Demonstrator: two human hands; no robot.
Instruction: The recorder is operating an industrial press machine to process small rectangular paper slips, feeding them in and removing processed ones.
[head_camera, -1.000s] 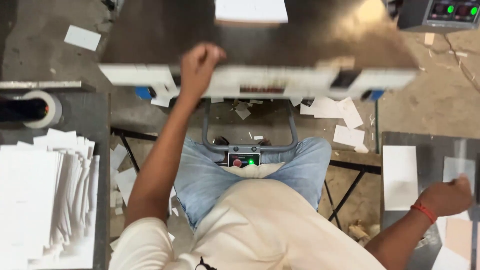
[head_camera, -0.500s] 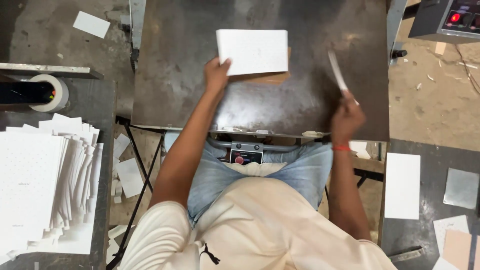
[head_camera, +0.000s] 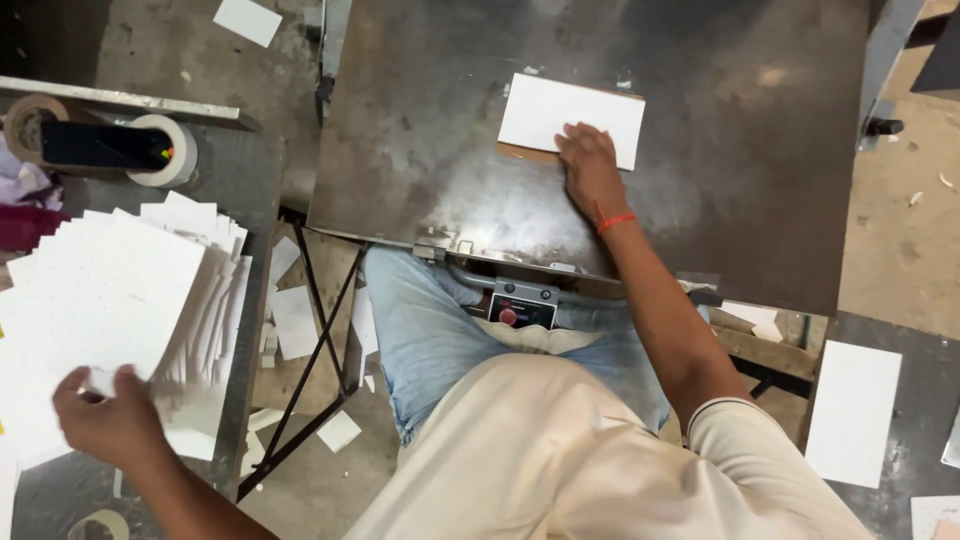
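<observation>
- Left hand (head_camera: 108, 420): positioned at the lower left, fingers curled onto the near edge of the top sheet of the fanned stack of white sheets (head_camera: 110, 300). Whether the fingers pinch the sheet or only rest on it cannot be determined.
- Fanned stack of white sheets: lies on the left counter (head_camera: 245, 190), edges splayed toward the right.
- Red push button (head_camera: 508, 316): mounted on a small control box at the near edge of the metal plate (head_camera: 720, 150), directly above the lap.
- Single white sheet (head_camera: 852, 412): lies flat on the right counter (head_camera: 915, 440), well apart from both hands.
- Right hand (head_camera: 590, 172): open, palm down, fingers pressing the near edge of the white card (head_camera: 572, 115).
- White card: lies flat on the metal plate, over a brown board whose edge shows along its near-left side.
- Tape rolls (head_camera: 160, 150): stand at the far end of the left counter, beyond the stack.
- Paper scraps (head_camera: 296, 320): scattered on the floor between the left counter and the legs.
</observation>
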